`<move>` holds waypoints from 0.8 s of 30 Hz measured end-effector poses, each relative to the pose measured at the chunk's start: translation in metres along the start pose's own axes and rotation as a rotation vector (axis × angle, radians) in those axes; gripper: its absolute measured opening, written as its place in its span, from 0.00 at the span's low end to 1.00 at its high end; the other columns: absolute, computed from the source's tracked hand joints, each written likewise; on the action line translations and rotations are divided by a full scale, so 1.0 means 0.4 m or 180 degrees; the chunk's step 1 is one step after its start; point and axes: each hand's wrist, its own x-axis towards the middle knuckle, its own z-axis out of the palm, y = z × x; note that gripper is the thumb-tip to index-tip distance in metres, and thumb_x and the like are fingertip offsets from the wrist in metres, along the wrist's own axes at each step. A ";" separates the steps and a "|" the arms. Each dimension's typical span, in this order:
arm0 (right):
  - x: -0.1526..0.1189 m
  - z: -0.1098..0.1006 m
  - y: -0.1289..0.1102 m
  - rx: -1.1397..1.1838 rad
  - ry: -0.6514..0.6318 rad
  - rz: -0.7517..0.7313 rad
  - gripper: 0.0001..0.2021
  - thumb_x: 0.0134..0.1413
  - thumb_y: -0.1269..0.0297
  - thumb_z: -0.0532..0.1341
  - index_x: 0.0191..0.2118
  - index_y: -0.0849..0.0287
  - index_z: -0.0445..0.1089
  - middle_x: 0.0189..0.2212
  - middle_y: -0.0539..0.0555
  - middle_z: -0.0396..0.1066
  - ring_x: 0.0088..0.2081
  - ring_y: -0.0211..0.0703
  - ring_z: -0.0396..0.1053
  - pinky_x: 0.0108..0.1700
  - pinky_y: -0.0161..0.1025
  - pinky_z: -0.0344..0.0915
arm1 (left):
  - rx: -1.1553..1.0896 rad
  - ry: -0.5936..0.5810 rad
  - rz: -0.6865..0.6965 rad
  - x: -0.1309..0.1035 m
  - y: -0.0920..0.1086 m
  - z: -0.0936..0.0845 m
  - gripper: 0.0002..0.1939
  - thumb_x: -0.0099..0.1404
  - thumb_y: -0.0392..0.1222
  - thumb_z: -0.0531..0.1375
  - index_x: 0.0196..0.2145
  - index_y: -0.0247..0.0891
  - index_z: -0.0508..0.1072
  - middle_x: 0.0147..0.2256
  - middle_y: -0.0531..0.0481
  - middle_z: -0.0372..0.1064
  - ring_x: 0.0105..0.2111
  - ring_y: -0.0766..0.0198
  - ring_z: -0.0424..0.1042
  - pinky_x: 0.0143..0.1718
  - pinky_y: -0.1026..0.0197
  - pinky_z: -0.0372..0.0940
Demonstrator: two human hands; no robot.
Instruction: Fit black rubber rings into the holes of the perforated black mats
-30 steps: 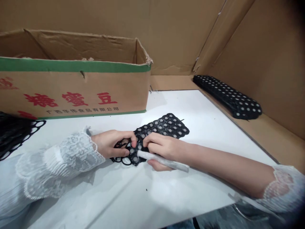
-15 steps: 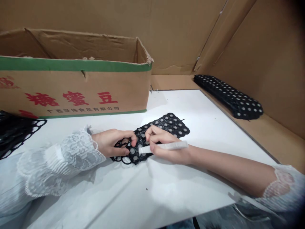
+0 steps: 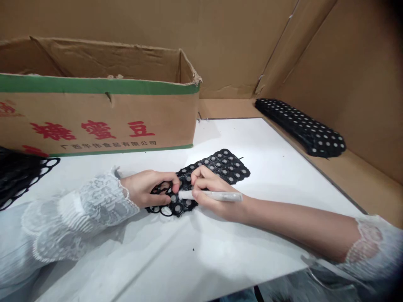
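Note:
A black sheet of joined rings [image 3: 233, 168], many filled with pale grey discs, lies flat on the white table. At its left end, where some rings are open, my left hand [image 3: 151, 186] grips it between thumb and curled fingers. My right hand [image 3: 214, 188] holds a white pen-shaped tool [image 3: 225, 196] in a writing grip. The tool's tip points left and rests at a disc close to my left thumb and forefinger. Part of the sheet's middle is hidden under my right hand.
A large open cardboard box [image 3: 126, 113] with a green rim stands at the back left. Black empty ring sheets [image 3: 19, 178] lie at the left edge. A stack of disc-filled black sheets [image 3: 299, 128] lies at the right, beside the cardboard wall [image 3: 355, 92].
My right hand has shifted slightly left with the pen-shaped tool, whose tip moved to a disc nearer my left fingers. The left hand and the sheet stay in place.

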 end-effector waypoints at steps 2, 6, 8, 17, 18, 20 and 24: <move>0.004 -0.006 0.002 0.0005 -0.0034 -0.0006 0.11 0.52 0.72 0.50 0.20 0.60 0.55 0.32 0.52 0.55 0.36 0.36 0.58 0.41 0.38 0.58 | 0.0020 0.0017 0.0005 -0.001 0.002 0.001 0.07 0.55 0.38 0.54 0.33 0.37 0.62 0.17 0.61 0.49 0.18 0.73 0.49 0.19 0.72 0.47; 0.008 -0.015 0.005 0.0042 -0.0119 0.0056 0.11 0.51 0.74 0.50 0.19 0.61 0.55 0.32 0.52 0.56 0.35 0.35 0.59 0.41 0.37 0.57 | 0.0062 0.0060 -0.0040 -0.003 0.003 0.002 0.08 0.55 0.39 0.54 0.34 0.37 0.62 0.17 0.61 0.49 0.18 0.73 0.50 0.19 0.72 0.47; 0.006 -0.014 0.005 0.0037 -0.0066 -0.0003 0.11 0.52 0.73 0.50 0.20 0.61 0.56 0.32 0.52 0.55 0.36 0.36 0.59 0.41 0.37 0.57 | 0.0122 0.0089 -0.0061 -0.004 0.003 0.002 0.08 0.54 0.39 0.54 0.34 0.38 0.62 0.17 0.61 0.50 0.18 0.73 0.50 0.19 0.72 0.48; 0.002 0.003 -0.004 -0.0009 -0.0069 0.0260 0.11 0.55 0.67 0.50 0.22 0.61 0.56 0.34 0.52 0.54 0.38 0.36 0.59 0.43 0.36 0.57 | 0.0496 0.0116 -0.0247 -0.005 0.016 -0.001 0.09 0.54 0.41 0.54 0.34 0.39 0.61 0.18 0.61 0.56 0.18 0.72 0.54 0.20 0.72 0.51; 0.003 0.003 -0.004 -0.0002 -0.0063 0.0267 0.12 0.55 0.67 0.50 0.22 0.61 0.56 0.34 0.51 0.54 0.38 0.36 0.58 0.43 0.36 0.57 | 0.0535 0.0117 -0.0267 -0.005 0.018 -0.001 0.09 0.54 0.41 0.53 0.34 0.39 0.61 0.18 0.61 0.56 0.18 0.72 0.54 0.20 0.72 0.51; 0.006 -0.001 -0.002 0.0040 -0.0051 0.0278 0.12 0.55 0.67 0.51 0.21 0.61 0.56 0.34 0.51 0.54 0.38 0.36 0.58 0.43 0.36 0.57 | 0.0596 0.0122 -0.0306 -0.005 0.022 -0.001 0.09 0.54 0.41 0.53 0.35 0.39 0.62 0.18 0.61 0.56 0.18 0.72 0.55 0.20 0.72 0.51; 0.017 -0.019 0.005 0.0229 -0.0185 0.0375 0.12 0.53 0.70 0.51 0.19 0.61 0.57 0.33 0.51 0.55 0.38 0.36 0.58 0.42 0.36 0.56 | 0.0662 0.0189 -0.0378 -0.005 0.021 -0.001 0.10 0.54 0.43 0.54 0.35 0.40 0.62 0.18 0.61 0.57 0.18 0.72 0.55 0.20 0.72 0.51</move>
